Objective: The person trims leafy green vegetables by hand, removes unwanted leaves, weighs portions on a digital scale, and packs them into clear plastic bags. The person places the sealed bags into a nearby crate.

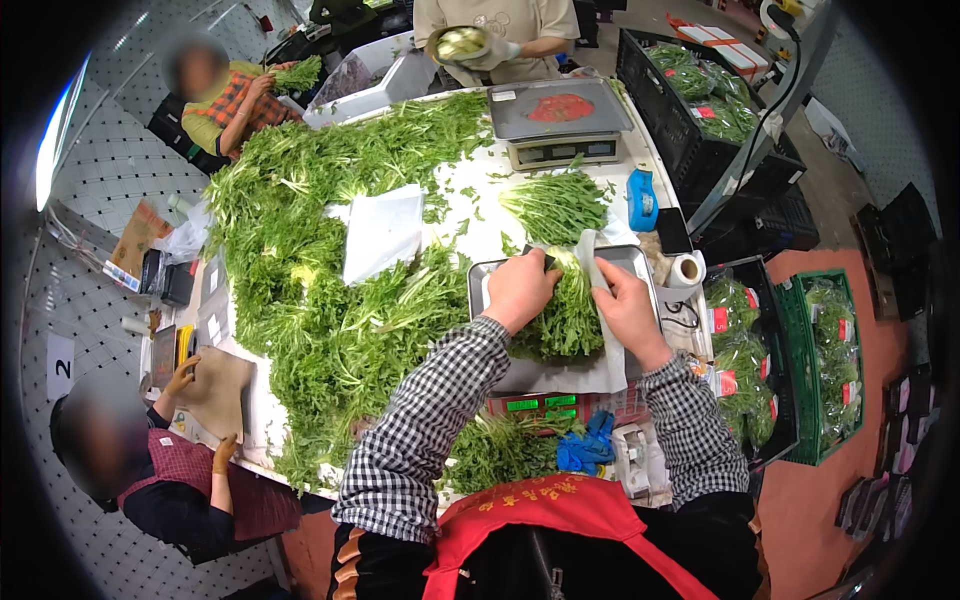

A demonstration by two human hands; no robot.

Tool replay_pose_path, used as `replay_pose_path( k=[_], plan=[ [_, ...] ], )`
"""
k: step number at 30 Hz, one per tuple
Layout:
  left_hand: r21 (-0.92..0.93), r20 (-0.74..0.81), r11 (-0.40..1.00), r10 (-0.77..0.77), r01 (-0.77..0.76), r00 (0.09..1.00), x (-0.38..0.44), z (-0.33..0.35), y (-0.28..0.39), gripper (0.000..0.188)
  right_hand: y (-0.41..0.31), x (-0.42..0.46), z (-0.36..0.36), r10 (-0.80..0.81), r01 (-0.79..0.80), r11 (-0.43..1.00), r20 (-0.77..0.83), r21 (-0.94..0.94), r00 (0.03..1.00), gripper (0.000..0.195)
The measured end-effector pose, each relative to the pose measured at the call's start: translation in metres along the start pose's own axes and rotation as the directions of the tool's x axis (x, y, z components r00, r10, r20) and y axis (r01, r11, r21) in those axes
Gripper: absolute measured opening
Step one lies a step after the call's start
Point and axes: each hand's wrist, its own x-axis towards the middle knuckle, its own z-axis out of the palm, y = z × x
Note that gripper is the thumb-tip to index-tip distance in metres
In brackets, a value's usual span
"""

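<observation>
A bunch of frilly leafy greens [570, 319] lies on a pale grey sheet [559, 376] over the metal pan [632, 259] of a scale. My left hand [523, 291] is closed at the left of the bunch's pale stem end, around a small dark thing [550, 262] mostly hidden by the fingers. With thumb and fingers, my right hand [626, 311] grips the raised edge of the sheet on the bunch's right. Below the pan glows the scale's green display [541, 405]. Another bunch of greens [559, 204] lies just beyond the pan.
Loose greens [322, 277] cover the table's left, with white plastic bags [385, 232] on them. Beyond stand a second scale [562, 112], a blue tape dispenser [642, 199] and co-workers. Bagged greens fill black [780, 442] and green crates [806, 450] at right. Blue gloves [587, 444] lie nearby.
</observation>
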Motion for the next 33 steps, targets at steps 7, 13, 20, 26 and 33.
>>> replay_pose_path(
  k=[7, 13, 20, 26, 33],
  plan=[
    [-0.341, 0.176, 0.939, 0.105, -0.039, 0.979, 0.013, -0.001, -0.030, 0.032, -0.029, -0.007, 0.016, -0.167, 0.288, 0.805, 0.268, -0.519, 0.949, 0.049],
    [-0.114, 0.031, 0.982, 0.156, -0.152, 0.987, 0.006, -0.015, 0.000, 0.025, -0.025, -0.006, 0.039, -0.178, 0.370, 0.701, 0.352, -0.610, 0.919, 0.040],
    [-0.139, 0.008, 0.971, 0.195, -0.192, 0.981, -0.011, 0.001, 0.005, 0.023, -0.018, -0.022, 0.040, -0.147, 0.185, 0.945, 0.154, -0.269, 0.977, 0.012],
    [-0.260, -0.186, 0.939, 0.182, -0.227, 0.966, -0.020, 0.007, -0.025, 0.032, 0.014, -0.024, 0.039, 0.230, -0.217, 0.964, -0.076, 0.152, 0.970, 0.042],
    [-0.490, 0.252, 0.823, -0.181, 0.286, 0.951, -0.012, 0.014, -0.066, 0.073, 0.011, -0.013, 0.044, 0.389, -0.406, 0.912, 0.188, 0.061, 0.902, 0.057]
  ],
)
